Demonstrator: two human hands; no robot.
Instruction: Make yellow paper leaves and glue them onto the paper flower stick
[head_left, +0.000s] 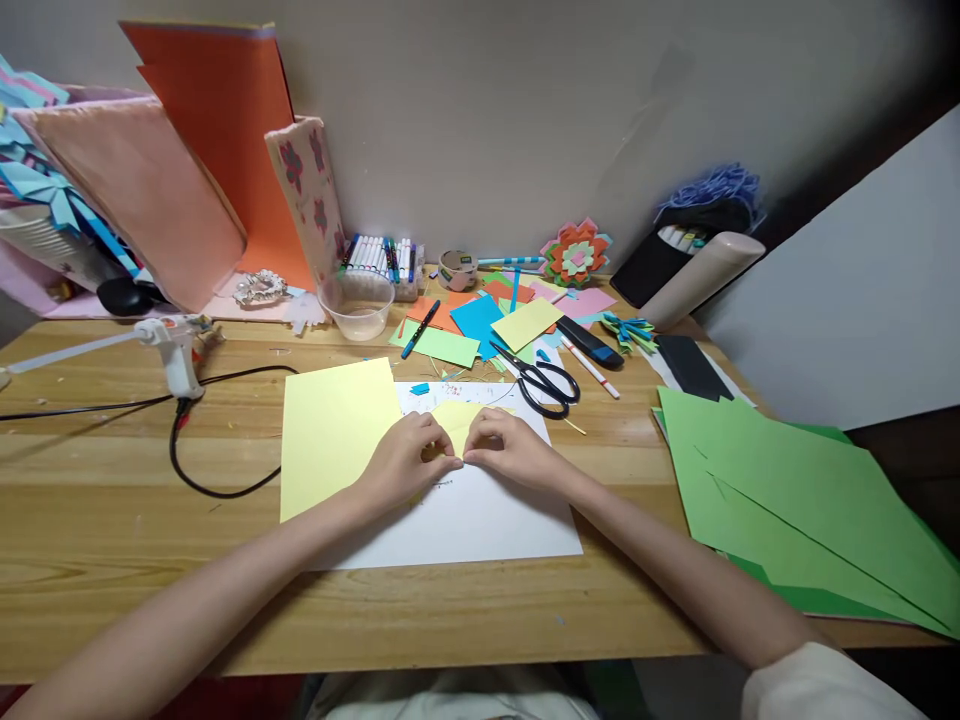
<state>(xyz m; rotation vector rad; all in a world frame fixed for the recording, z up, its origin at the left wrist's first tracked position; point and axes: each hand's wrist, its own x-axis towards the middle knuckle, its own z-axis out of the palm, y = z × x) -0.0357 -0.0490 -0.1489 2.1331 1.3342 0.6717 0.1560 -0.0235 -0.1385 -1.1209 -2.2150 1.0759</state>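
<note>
Both hands meet over a white sheet of paper [480, 520] on the wooden table. Between them is a small piece of yellow paper [455, 418], its near corner pinched by my left hand [412, 452] and my right hand [510, 447] with thumbs and fingertips nearly touching. Part of that piece is hidden behind the fingers. A larger yellow sheet [330, 430] lies under and beside my left hand. Just beyond my right hand rest black-handled scissors [536, 380], blades pointing up and left.
A glue gun [171, 355] with a black cord stands left. Coloured paper scraps [480, 322], a black pen [420, 330], a plastic bowl [358, 310] and markers [381, 258] lie behind. Green sheets [787, 490] and a phone [691, 367] are on the right.
</note>
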